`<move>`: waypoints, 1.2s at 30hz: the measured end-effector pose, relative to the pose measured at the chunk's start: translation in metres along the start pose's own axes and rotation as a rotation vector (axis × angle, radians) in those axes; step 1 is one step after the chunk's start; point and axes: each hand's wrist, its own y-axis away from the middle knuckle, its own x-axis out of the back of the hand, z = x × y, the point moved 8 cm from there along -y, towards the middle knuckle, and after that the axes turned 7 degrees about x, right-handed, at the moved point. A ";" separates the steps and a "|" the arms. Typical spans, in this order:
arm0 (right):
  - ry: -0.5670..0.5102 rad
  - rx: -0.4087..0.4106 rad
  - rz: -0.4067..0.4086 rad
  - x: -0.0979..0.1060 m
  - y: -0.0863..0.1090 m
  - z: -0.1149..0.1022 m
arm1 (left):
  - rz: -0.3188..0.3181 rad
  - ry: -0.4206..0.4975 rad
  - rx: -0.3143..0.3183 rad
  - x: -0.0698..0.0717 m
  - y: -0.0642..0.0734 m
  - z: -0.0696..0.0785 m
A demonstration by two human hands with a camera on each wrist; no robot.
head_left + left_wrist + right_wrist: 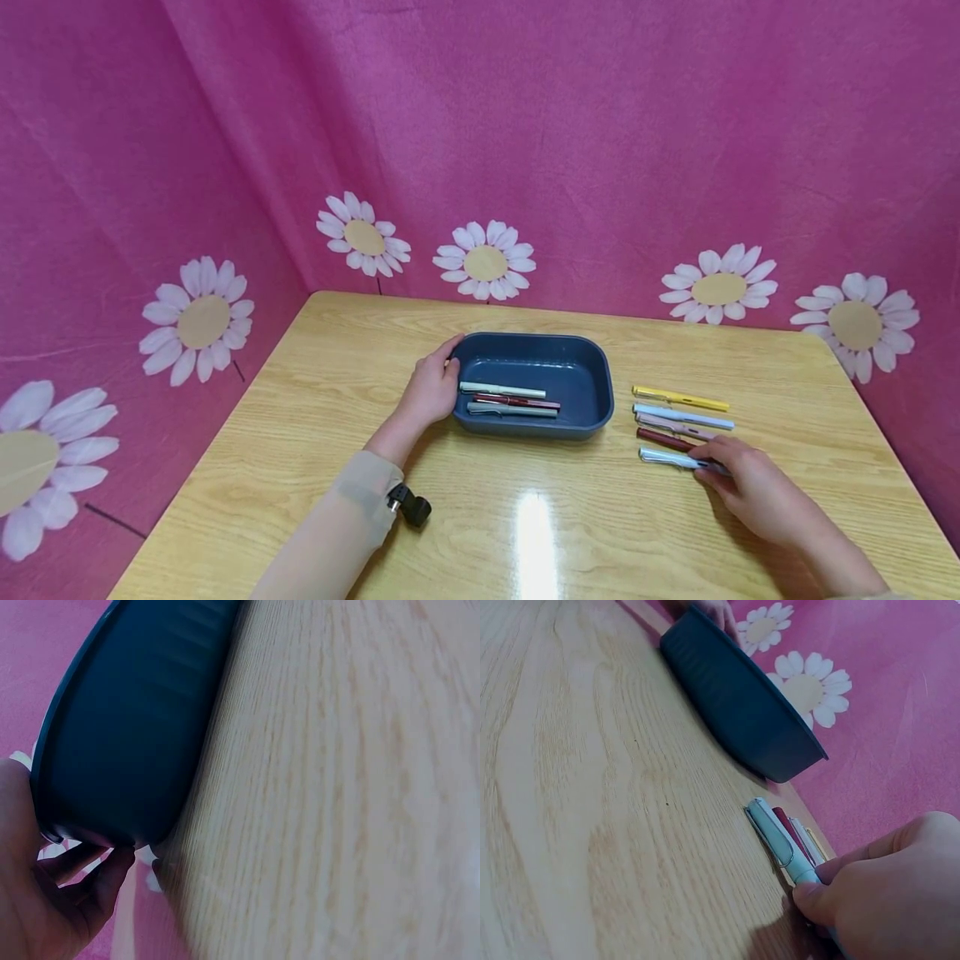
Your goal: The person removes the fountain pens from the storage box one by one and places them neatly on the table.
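Note:
My left hand [433, 390] grips the left end of a dark blue rectangular bin [525, 430], its thumb at the rim and its fingers against the outer wall in the left wrist view. Inside the bin lie a pale green pen [502, 390], a dark red pen [486, 401] and a grey pen [513, 411]. To the right, my right hand [757, 492] pinches a pale blue pen [774, 831] between thumb and fingers, at the near end of a row. Beyond it lie a dark red pen [663, 439], a pinkish pen [670, 425], a light blue pen [684, 417] and a yellow pen [678, 398].
Everything stands on a wood-grain table [322, 358]. A pink curtain [570, 150] printed with white daisies closes off the back and both sides. A small black device [411, 504] is strapped at the left sleeve's cuff.

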 end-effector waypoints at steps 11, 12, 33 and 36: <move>0.064 -0.013 -0.027 -0.004 0.000 0.000 | -0.005 -0.007 0.024 0.000 0.002 -0.001; 0.073 -0.004 -0.019 -0.004 0.000 0.000 | -0.004 -0.007 0.021 0.000 0.002 0.000; 0.104 0.070 0.077 0.005 -0.003 -0.006 | -0.012 -0.005 0.019 0.000 0.001 0.001; 0.097 0.077 0.092 0.011 -0.007 -0.011 | -0.011 -0.004 0.019 0.000 0.001 0.001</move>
